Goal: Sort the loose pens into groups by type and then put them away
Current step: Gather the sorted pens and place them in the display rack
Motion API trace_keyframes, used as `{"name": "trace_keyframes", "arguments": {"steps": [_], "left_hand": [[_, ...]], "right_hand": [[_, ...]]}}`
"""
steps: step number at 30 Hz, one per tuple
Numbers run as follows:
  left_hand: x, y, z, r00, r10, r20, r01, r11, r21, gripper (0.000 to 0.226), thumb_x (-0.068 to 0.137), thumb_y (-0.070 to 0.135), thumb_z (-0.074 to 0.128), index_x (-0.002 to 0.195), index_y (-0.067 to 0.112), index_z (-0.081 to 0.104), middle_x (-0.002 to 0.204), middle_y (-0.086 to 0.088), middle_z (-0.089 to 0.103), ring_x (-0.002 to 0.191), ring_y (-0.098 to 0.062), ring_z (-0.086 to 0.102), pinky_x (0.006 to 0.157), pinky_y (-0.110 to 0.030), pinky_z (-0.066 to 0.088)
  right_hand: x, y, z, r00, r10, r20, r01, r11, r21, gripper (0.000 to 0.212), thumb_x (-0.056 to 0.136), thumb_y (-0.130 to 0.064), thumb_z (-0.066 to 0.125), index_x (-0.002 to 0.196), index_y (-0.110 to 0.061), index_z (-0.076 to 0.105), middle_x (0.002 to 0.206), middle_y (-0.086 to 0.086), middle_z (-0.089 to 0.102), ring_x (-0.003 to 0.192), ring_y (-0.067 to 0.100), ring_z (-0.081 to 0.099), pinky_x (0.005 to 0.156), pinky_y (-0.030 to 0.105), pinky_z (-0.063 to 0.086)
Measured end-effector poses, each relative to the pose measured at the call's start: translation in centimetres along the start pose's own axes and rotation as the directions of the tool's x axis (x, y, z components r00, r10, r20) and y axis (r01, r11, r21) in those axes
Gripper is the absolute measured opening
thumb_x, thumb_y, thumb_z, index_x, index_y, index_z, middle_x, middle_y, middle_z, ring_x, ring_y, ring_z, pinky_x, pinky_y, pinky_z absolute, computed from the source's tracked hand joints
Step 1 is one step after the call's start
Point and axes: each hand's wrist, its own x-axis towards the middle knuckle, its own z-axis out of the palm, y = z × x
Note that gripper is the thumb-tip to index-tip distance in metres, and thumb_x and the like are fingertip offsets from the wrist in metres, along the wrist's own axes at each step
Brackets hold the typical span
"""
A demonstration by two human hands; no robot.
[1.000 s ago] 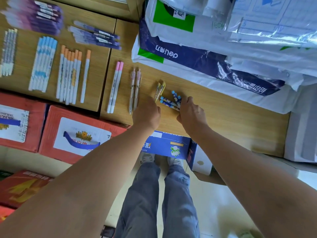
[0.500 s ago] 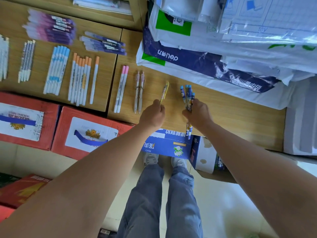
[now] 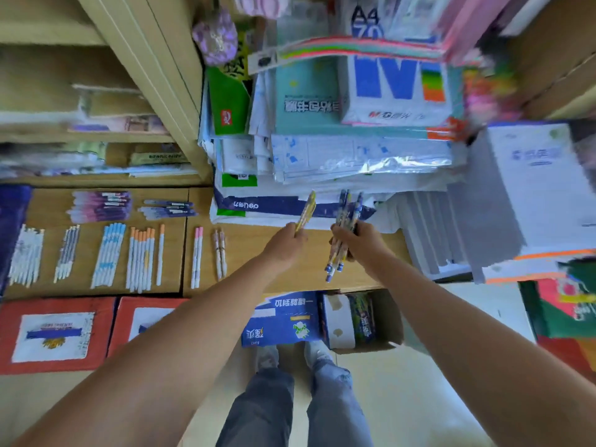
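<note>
My left hand (image 3: 285,241) grips a yellow pen (image 3: 307,211) that points up and away from the wooden table (image 3: 306,272). A bundle of blue pens (image 3: 343,233) is clutched in my right hand (image 3: 361,241), its ends sticking out above and below the fist. Both hands are lifted over the table's right part. Sorted groups lie on the table to the left: purple pens (image 3: 101,206), dark blue pens (image 3: 167,208), light blue pens (image 3: 108,254), orange-capped pens (image 3: 142,258), two pink-capped pens (image 3: 196,256) and two clear pens (image 3: 220,253).
A tall pile of paper packs and plastic sleeves (image 3: 338,140) stands at the table's back right. Shelves (image 3: 96,130) rise at the left. Red boxes (image 3: 54,333) and a blue box (image 3: 280,321) sit on the floor under the table's front edge.
Both hands have lifted their pens off the table and raised them. The view has tilted upward, bringing the shelves and paper stacks into sight.
</note>
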Motion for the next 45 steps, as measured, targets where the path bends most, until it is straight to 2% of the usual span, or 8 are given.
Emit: {"name": "trace_keyframes", "arguments": {"steps": [8,12,16,23,27,36,41,45], "left_hand": [[-5.5,13.2,6.7,0.992,0.116,0.057,-0.121,0.989,0.08,0.027,0.103,0.035,0.033,0.094,0.014,0.047,0.083,-0.009,0.052,0.064,-0.02,0.042,0.054,-0.03,0.03],[-8.2,19.5,13.2,0.982,0.171,0.085,-0.176,0.982,0.063,0.027,0.102,0.036,0.033,0.089,0.017,0.046,0.094,-0.013,0.059,0.06,-0.017,0.043,0.064,-0.031,0.036],[-10.7,25.4,21.0,0.973,0.205,0.104,-0.211,0.976,0.053,0.027,0.1,0.042,0.039,0.099,0.017,0.048,0.085,-0.007,0.056,0.064,-0.018,0.05,0.057,-0.027,0.036],[-12.3,34.6,30.9,0.941,0.26,0.218,-0.259,0.965,-0.032,0.039,0.096,0.039,0.052,0.11,0.003,0.056,0.078,-0.007,0.074,0.039,-0.013,0.036,0.044,-0.023,0.03],[-12.2,38.5,33.6,0.935,0.275,0.222,-0.28,0.96,-0.008,0.033,0.091,0.043,0.06,0.092,0.012,0.049,0.073,-0.011,0.064,0.044,-0.015,0.027,0.043,-0.023,0.024],[-8.9,44.3,37.6,0.885,0.329,0.33,-0.332,0.942,-0.051,0.028,0.084,0.041,0.07,0.088,0.013,0.066,0.051,0.003,0.027,0.045,-0.014,0.022,0.048,-0.026,0.018],[-7.0,46.6,39.4,0.88,0.34,0.332,-0.369,0.929,0.027,0.022,0.087,0.038,0.068,0.087,0.016,0.066,0.038,0.016,0.037,0.04,-0.005,0.035,0.042,-0.02,0.026],[-5.2,49.0,41.6,0.879,0.33,0.345,-0.37,0.927,0.056,0.022,0.087,0.038,0.067,0.089,0.016,0.066,0.057,0.008,0.054,0.045,-0.004,0.041,0.047,-0.023,0.03]], "right_hand": [[-8.2,-1.2,-12.4,0.98,-0.078,-0.184,0.103,0.986,0.13,0.031,0.09,-0.036,0.059,0.068,-0.015,0.066,0.091,0.032,0.068,0.068,0.038,0.062,0.057,0.042,0.045],[-12.1,-0.7,-20.2,0.953,-0.099,-0.285,0.169,0.957,0.235,0.02,0.095,-0.019,0.058,0.077,-0.011,0.054,0.078,0.015,0.072,0.049,0.017,0.056,0.041,0.02,0.04],[-14.8,1.3,-28.4,0.928,-0.109,-0.357,0.208,0.945,0.252,0.025,0.094,-0.017,0.06,0.07,-0.011,0.054,0.058,0.003,0.062,0.046,0.017,0.05,0.042,0.022,0.04],[-17.1,3.5,-41.4,0.872,-0.075,-0.484,0.226,0.938,0.261,0.028,0.091,-0.025,0.063,0.07,-0.008,0.058,0.07,0.016,0.063,0.048,0.018,0.051,0.045,0.025,0.044],[-17.4,3.9,-46.0,0.836,-0.037,-0.548,0.223,0.935,0.277,0.035,0.092,-0.029,0.062,0.066,-0.012,0.046,0.055,0.006,0.053,0.045,0.016,0.047,0.041,0.021,0.037],[-15.2,3.6,-52.7,0.797,0.038,-0.603,0.285,0.856,0.431,0.023,0.09,-0.022,0.065,0.078,-0.008,0.051,0.062,0.006,0.057,0.045,0.014,0.057,0.044,0.022,0.047],[-13.1,4.3,-56.0,0.832,0.076,-0.55,0.248,0.835,0.491,0.026,0.089,-0.027,0.065,0.089,-0.005,0.052,0.058,0.007,0.06,0.046,0.016,0.056,0.056,0.03,0.05],[-11.6,5.0,-59.7,0.866,0.106,-0.488,0.188,0.836,0.515,0.032,0.087,-0.033,0.067,0.089,-0.006,0.052,0.056,0.009,0.056,0.046,0.017,0.044,0.047,0.026,0.038]]}}
